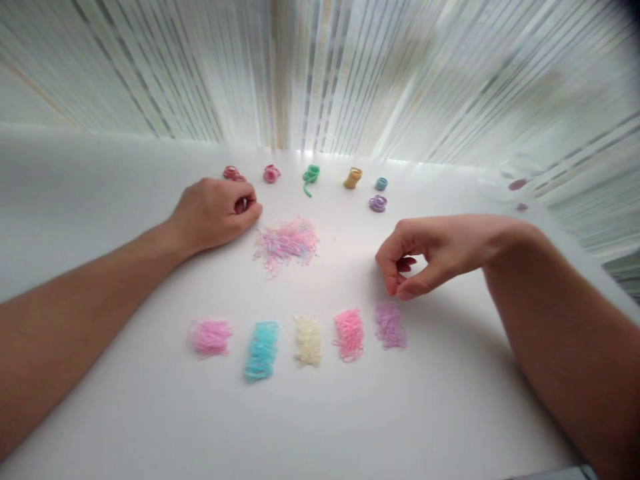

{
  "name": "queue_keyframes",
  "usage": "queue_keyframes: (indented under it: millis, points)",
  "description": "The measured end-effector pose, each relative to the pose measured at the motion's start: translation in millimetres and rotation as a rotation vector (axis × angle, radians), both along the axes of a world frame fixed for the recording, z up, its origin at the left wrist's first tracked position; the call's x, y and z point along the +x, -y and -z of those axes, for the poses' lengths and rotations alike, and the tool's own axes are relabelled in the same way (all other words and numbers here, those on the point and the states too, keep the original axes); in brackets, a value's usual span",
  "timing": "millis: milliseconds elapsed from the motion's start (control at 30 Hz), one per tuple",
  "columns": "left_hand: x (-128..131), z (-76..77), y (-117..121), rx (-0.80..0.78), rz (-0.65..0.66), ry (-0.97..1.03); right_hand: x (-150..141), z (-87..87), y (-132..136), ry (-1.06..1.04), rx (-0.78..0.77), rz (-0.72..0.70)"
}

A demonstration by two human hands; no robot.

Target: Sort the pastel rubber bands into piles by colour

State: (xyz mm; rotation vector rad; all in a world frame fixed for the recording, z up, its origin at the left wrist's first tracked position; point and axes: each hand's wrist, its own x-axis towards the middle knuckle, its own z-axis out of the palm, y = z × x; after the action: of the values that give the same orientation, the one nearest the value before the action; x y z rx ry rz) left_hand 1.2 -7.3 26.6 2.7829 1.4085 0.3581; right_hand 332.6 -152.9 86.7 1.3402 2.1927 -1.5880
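A mixed heap of thin pastel elastic bands (pixel 287 241) lies mid-table. My left hand (pixel 216 215) rests curled just left of it, fingers closed; what they hold, if anything, is hidden. My right hand (pixel 434 253) hovers pinched, thumb to fingertips, just above the purple pile (pixel 391 325); nothing shows in the pinch. In a front row lie sorted piles: pink (pixel 211 336), cyan (pixel 261 349), cream (pixel 308 340), brighter pink (pixel 349 333) and the purple one.
Thicker hair ties sit along the back of the white table (pixel 125 200): red (pixel 234 174), pink (pixel 271 174), green (pixel 311 176), yellow (pixel 353 178), blue (pixel 381 184), purple (pixel 378 203). A striped sheer curtain (pixel 350 73) hangs behind.
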Motion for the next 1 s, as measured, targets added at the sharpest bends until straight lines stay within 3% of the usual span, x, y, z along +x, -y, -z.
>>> queue_keyframes:
  millis: [167, 433, 600, 800, 1000]
  points:
    - [0.9, 5.1, 1.0, -0.019, 0.045, 0.064, -8.6, 4.8, 1.1, -0.111, 0.134, 0.174]
    - [0.1, 7.4, 1.7, -0.038, 0.068, 0.121, -24.6, 44.8, -5.1, -0.259, 0.436, 0.599]
    - [0.0, 7.2, 1.8, -0.038, 0.075, 0.118, -33.1, 61.8, -5.5, -0.205, 0.636, 0.609]
    - [0.1, 6.2, 2.9, -0.048, 0.076, 0.110, -37.7, 76.1, -6.0, -0.229, 0.693, 0.629]
    - [-0.9, 6.2, 1.5, -0.047, 0.068, 0.103, -38.6, 79.7, -8.3, -0.250, 0.734, 0.604]
